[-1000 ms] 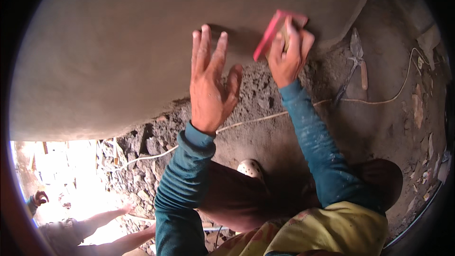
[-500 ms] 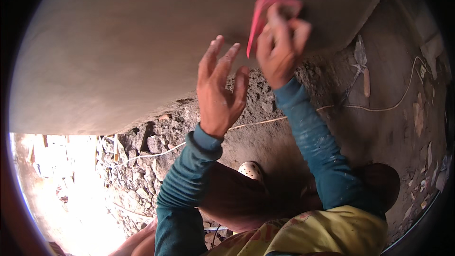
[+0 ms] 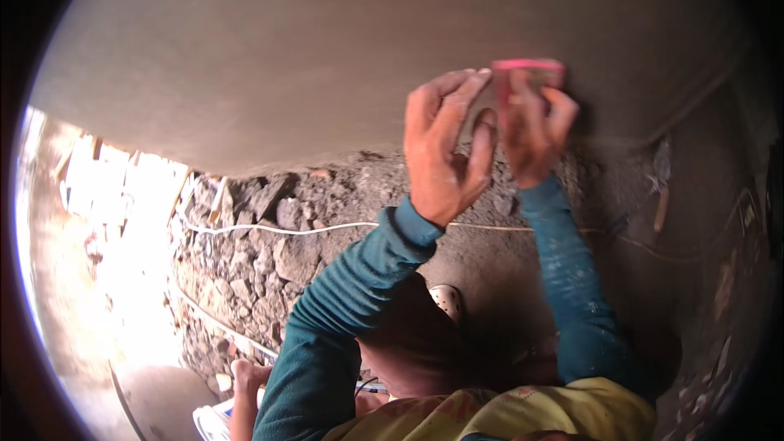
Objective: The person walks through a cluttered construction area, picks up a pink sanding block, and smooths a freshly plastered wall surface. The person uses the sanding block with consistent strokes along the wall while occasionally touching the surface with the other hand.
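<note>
Head view, pink float (image 3: 535, 67), sleeves (image 3: 351, 294) crossing cord (image 3: 318, 231), probably trowel (image 3: 662, 165)

I see rough floor (image 3: 494, 269), rubble (image 3: 282, 257) strewn at eight o'clock. A pale cable (image 3: 327, 229) crosses it; a trowel (image 3: 661, 208) lies at three.

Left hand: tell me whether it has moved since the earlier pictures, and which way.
Yes: the left hand has moved to the right, closer to the trowel than before.

glare left | dim right | edges black, curved | right grip (image 3: 534, 132) blurred
</note>
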The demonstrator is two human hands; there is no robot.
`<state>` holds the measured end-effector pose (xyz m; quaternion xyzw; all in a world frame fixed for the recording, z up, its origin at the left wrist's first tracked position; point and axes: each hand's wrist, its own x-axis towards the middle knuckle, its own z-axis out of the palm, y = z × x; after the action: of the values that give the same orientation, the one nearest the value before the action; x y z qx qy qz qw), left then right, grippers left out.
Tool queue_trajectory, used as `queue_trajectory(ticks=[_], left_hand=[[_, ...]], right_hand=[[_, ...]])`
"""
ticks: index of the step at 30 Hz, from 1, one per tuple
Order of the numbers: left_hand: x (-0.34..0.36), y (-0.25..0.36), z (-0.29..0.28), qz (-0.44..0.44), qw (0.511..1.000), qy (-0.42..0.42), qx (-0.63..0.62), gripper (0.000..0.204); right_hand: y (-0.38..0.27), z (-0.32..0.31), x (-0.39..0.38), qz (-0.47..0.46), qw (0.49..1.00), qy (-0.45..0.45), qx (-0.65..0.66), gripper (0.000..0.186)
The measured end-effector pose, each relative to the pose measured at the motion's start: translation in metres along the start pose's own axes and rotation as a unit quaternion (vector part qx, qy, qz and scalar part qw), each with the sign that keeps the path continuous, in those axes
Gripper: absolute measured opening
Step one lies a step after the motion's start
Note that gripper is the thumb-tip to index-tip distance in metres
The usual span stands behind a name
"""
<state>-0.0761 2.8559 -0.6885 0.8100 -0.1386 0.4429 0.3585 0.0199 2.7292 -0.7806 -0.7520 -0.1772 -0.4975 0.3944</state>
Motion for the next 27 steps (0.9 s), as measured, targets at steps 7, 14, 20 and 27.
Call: queue_trajectory(ticks=[7, 14, 20, 27], left_hand=[[-0.003, -0.004, 0.001, -0.04, 0.998, 0.029, -0.027, 0.043], [-0.012, -0.009, 0.003, -0.114, 0.992, -0.021, -0.056, 0.043], [-0.005, -0.006, 0.0, -0.059, 0.997, -0.008, -0.049, 0.067], [0.005, -0.038, -0.019, -0.08, 0.996, -0.002, 0.051, 0.079]], right_hand=[[-0.022, -0.019, 0.083, -0.029, 0.994, 0.073, -0.074, 0.047], [0.033, -0.015, -0.003, -0.008, 0.996, 0.028, -0.08, 0.038], [-0.046, -0.025, 0.113, -0.07, 0.993, 0.027, -0.094, 0.044], [-0.126, -0.004, 0.105, -0.043, 0.975, -0.212, 0.048, 0.048]])
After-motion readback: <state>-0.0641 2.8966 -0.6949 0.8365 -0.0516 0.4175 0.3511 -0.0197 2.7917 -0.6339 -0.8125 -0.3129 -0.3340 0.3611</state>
